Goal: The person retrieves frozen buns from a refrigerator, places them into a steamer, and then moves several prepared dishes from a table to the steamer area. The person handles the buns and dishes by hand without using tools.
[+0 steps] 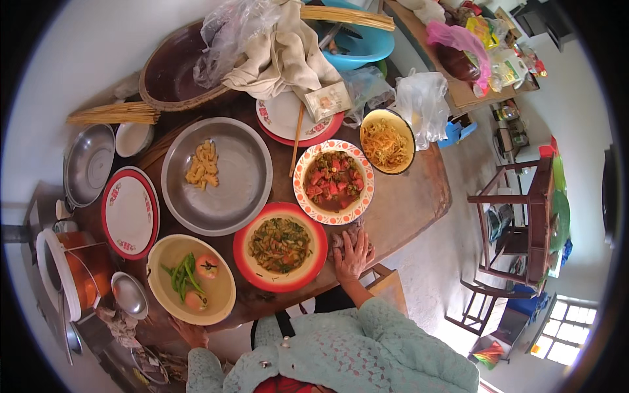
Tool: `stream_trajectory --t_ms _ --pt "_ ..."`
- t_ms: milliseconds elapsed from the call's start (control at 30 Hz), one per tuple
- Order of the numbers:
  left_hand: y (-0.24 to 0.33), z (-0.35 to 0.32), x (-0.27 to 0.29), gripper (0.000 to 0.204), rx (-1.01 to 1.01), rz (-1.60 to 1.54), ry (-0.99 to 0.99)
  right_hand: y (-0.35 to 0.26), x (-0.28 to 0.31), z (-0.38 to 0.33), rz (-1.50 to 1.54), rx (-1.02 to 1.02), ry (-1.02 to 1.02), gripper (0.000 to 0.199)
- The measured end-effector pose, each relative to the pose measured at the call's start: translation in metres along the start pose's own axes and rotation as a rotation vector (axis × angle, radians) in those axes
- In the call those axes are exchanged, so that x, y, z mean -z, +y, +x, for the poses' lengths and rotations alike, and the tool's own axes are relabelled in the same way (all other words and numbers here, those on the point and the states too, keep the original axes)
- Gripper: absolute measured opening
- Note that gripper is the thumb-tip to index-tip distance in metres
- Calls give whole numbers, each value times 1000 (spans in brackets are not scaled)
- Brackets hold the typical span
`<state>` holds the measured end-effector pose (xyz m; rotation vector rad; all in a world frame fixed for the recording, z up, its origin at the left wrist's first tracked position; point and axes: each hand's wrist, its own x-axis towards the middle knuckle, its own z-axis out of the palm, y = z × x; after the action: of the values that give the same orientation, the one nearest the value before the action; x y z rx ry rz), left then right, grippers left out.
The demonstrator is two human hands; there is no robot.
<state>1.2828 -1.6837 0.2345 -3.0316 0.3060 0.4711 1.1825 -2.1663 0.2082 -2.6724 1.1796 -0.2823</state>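
My right hand (pixel 352 257) presses down on a bunched grey-brown cloth (pixel 339 241) near the front edge of the table, its fingers bent over it. Just left of it sits a red-rimmed plate (pixel 242 265) of chopped green vegetables (pixel 280 245). Beyond is an orange-patterned bowl (pixel 365 196) of red chunks in sauce (pixel 334 182). My left hand (pixel 191 333) rests at the table edge, fingers stretched out and partly hidden, holding nothing that I can see. Next to it stands a cream basin (pixel 226 298) with green peppers (pixel 183 275) and tomatoes (pixel 207 265).
A wide metal basin (pixel 229 177) holds yellow pieces. Farther right is a bowl of orange shreds (pixel 388 144). Stacked plates (pixel 131 216), a chopstick (pixel 297 141), plastic bags (pixel 421 105) and a blue basin (pixel 367 49) surround them. Wooden chairs (pixel 504 198) stand right of the table.
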Motion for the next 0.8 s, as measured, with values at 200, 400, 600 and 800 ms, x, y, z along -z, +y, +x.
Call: stream_trajectory --t_ms 200,400,600,800 --pt "18 -27 -65 57 451 -57 406 28 10 9 96 217 -133 51" --pt "76 -40 -100 51 745 -257 537 91 17 70 -49 36 -58 53" --pt "100 -31 -124 33 696 141 640 180 22 183 -70 -411 175 50" --pt "117 -40 -136 40 896 192 281 206 16 245 -193 -485 222 49"
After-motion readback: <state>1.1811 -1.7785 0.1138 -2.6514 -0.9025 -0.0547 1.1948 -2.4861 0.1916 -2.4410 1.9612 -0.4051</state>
